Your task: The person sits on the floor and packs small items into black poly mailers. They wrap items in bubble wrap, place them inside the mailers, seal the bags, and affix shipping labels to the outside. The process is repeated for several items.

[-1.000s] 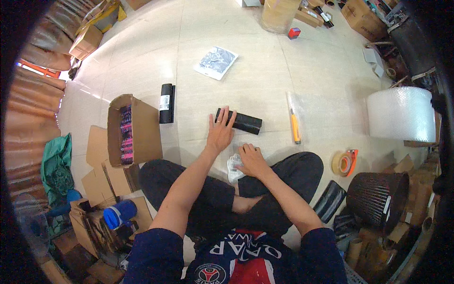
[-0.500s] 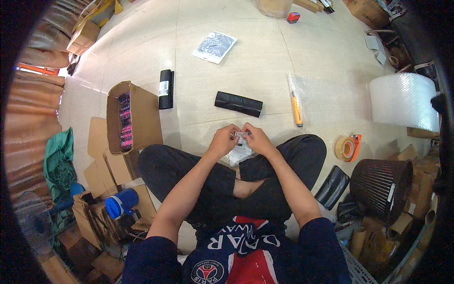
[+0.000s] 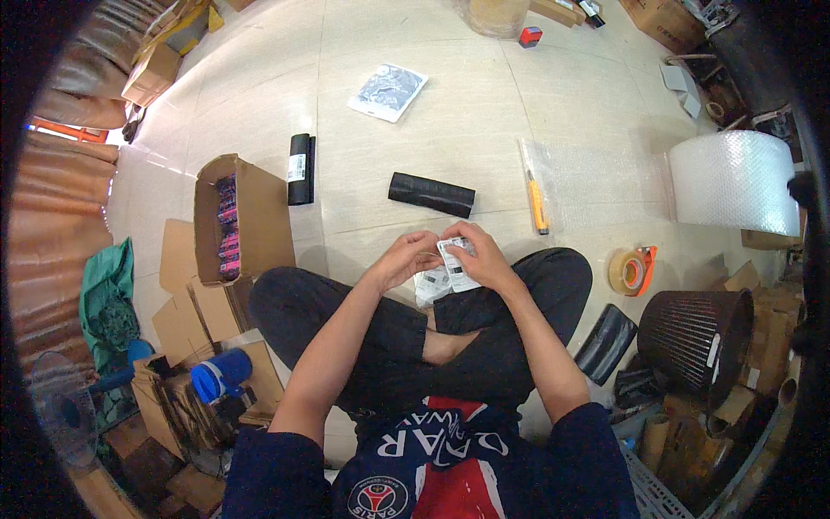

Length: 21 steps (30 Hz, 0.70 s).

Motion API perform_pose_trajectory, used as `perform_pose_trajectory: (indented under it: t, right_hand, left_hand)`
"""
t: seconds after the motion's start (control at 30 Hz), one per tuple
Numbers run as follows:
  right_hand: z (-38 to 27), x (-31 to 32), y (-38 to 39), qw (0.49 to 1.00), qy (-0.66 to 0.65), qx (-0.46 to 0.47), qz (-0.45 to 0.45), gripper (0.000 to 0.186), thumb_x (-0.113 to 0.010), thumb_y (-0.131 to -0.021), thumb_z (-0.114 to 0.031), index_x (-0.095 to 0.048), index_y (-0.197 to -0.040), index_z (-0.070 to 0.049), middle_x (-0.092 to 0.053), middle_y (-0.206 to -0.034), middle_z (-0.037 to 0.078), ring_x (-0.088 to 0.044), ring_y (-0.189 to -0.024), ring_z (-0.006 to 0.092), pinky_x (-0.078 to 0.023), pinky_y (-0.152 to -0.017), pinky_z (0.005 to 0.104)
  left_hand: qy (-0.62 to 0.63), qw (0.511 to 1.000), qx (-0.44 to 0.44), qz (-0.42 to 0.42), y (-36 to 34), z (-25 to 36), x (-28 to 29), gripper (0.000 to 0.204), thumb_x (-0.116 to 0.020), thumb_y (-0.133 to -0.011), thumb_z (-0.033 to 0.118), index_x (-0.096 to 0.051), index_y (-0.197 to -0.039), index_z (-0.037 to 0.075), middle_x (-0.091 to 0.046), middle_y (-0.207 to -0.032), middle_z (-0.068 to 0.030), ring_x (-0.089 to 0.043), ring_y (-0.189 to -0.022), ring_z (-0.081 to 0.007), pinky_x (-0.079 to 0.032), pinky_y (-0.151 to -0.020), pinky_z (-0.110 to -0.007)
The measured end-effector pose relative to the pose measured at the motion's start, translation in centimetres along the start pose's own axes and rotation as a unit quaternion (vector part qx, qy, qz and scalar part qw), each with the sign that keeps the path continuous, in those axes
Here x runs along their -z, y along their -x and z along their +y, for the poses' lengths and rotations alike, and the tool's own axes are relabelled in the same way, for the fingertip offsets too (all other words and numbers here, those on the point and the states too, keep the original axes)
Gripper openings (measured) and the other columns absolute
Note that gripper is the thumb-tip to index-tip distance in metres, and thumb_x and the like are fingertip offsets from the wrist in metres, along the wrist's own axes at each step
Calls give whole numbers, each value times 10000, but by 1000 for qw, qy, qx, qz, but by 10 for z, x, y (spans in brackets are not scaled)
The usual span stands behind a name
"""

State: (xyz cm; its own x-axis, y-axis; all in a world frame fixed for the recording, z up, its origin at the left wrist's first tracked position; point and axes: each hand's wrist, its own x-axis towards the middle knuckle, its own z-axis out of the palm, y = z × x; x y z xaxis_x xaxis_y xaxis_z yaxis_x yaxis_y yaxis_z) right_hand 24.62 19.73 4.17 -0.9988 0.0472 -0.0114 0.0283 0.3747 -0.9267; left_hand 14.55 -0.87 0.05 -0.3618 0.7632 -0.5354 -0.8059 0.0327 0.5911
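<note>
Left fingers [image 3: 423, 238] off black roll [image 3: 431, 195], now near right fingers [image 3: 465, 229]; white printed label [image 3: 460, 275] lifted, face showing

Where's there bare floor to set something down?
Free floor lies between the flat packet and the red block, and between that packet and the black roll. It's crowded around the dark basket at right and the blue cylinder at lower left.

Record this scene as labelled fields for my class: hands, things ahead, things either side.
Right hand: holds flat white printed labels
Left hand: curled close to the labels; grip unclear
Ahead: black cylindrical plastic roll on pale tiled floor
Left side: open brown rectangular cardboard box, pink-and-dark contents inside
Right side: slim yellow plastic cutter, clear cylindrical bubble-wrap roll
</note>
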Motion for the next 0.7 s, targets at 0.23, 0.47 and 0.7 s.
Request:
perform_pose_trajectory:
  t: [0.23,0.47,0.7]
  right_hand:
    - [-8,4,2,1000,-2,2,-6,223,-700,-940,-76,-685,-1159,-32,-695,-1148,147,-641,-1163,340,-492,-1041,430]
    - [-11,-1,5,1000,16,-3,11,194,-720,-937,-93,-689,-1118,-33,-697,-1116,150,-648,-1136,347,-506,-1016,430]
    - [-15,-10,8,999,0,6,44,208,-764,-937,-116,-689,-1108,-26,-707,-1088,138,-677,-1076,314,-530,-961,408]
  left_hand:
    - [52,996,55,-39,2,3,0,304,-678,-1090,277,-662,-1247,17,-721,-1143,-108,-729,-1023,-183,-633,-880,-290]
    - [39,996,58,-62,-1,0,4,322,-684,-1083,291,-668,-1283,40,-714,-1217,-74,-695,-1084,-182,-591,-953,-351]
    - [-5,995,66,-72,-5,-5,8,363,-669,-1085,311,-663,-1307,24,-697,-1297,-91,-676,-1156,-210,-581,-996,-405]
